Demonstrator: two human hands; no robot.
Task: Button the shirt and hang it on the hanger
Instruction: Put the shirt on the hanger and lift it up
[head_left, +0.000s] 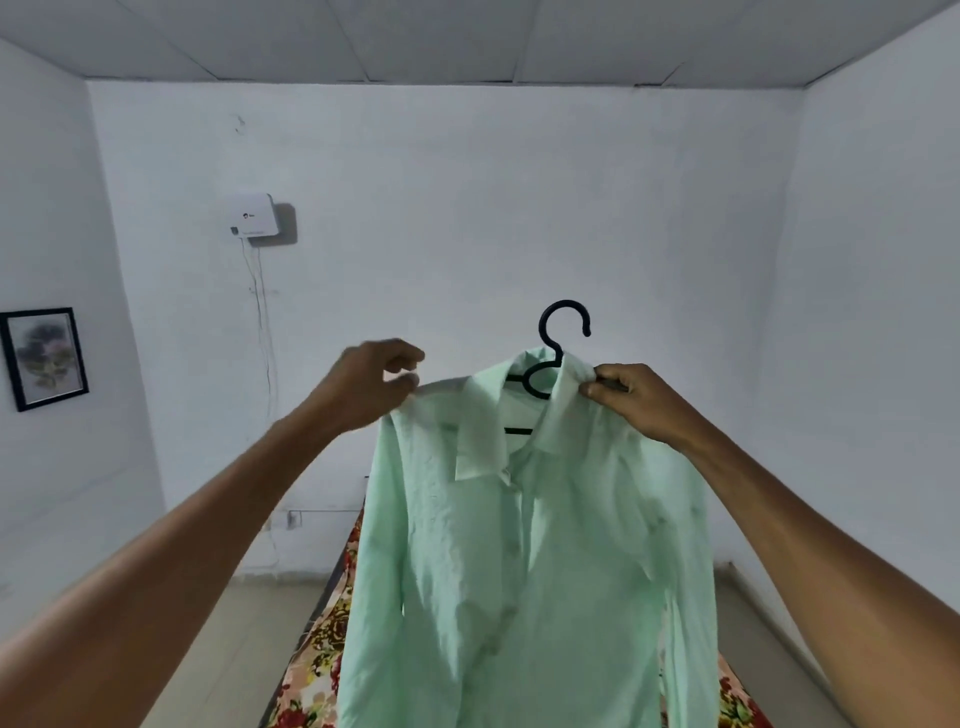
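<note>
A pale green shirt (524, 545) hangs on a black hanger (550, 358) held up in mid-air before a white wall (519, 208). Left of the shirt, a white box (253, 218) is fixed high on the wall with thin cables dropping from it, and a framed picture (44, 358) hangs further left. Below and behind the shirt lies a flowered cloth (317, 660); the shirt hides most of it.

The shirt's front faces the camera, placket buttoned, collar up, its length running straight down past the bottom edge. The hanger's hook points up, its open end to the right.

The right hand (636, 400) pinches the collar and hanger at the shirt's right shoulder. The left hand (371, 384) pinches the fabric at the left shoulder, fingers curled.
</note>
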